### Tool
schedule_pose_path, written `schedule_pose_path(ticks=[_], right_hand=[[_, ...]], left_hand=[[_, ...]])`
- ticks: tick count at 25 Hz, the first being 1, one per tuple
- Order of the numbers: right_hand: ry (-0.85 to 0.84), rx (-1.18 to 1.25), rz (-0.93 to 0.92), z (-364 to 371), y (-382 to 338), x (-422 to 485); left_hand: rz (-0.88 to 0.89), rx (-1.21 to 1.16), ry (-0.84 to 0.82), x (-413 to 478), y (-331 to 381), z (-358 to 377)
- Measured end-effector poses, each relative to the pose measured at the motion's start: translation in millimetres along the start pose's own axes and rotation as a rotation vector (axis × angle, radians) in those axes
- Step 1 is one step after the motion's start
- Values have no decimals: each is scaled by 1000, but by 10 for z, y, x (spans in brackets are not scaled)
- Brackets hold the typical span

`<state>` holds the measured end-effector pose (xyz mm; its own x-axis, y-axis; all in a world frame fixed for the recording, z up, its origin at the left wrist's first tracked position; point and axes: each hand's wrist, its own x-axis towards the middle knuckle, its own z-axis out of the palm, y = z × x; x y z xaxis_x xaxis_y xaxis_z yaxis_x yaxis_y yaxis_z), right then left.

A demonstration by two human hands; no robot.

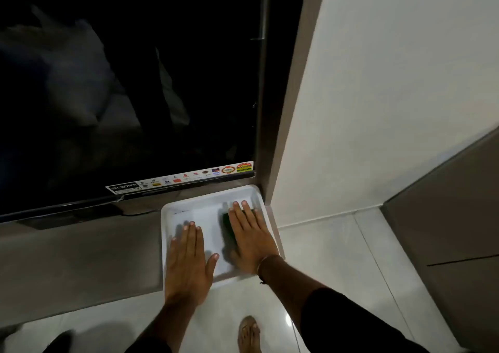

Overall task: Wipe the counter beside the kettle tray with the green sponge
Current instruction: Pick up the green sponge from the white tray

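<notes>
A white tray (172,209) sits at the right end of a grey-brown counter (81,255), against the wall corner. My right hand (249,234) lies flat inside the tray, pressing down on a dark green sponge (226,224) whose left edge shows beside my fingers. My left hand (189,261) rests flat with fingers spread on the tray's left part, its palm over the front rim. No kettle is in view.
A large black television (129,96) with a sticker strip stands on the counter just behind the tray. A white wall (378,96) borders the tray on the right. Below are white floor tiles (324,258) and my foot (248,333).
</notes>
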<state>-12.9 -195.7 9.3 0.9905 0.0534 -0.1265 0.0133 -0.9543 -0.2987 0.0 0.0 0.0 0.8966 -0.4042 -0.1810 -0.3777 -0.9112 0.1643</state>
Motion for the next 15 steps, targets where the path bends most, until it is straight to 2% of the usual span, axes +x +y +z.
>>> schedule_pose_path(ticks=[6, 13, 15], right_hand=[[-142, -77, 34, 344, 65, 252], [-106, -87, 28, 368, 74, 263], [-33, -62, -11, 262, 9, 197]], left_hand=[[24, 0, 36, 235, -160, 109], [30, 37, 27, 289, -111, 17], [51, 59, 13, 244, -65, -107]])
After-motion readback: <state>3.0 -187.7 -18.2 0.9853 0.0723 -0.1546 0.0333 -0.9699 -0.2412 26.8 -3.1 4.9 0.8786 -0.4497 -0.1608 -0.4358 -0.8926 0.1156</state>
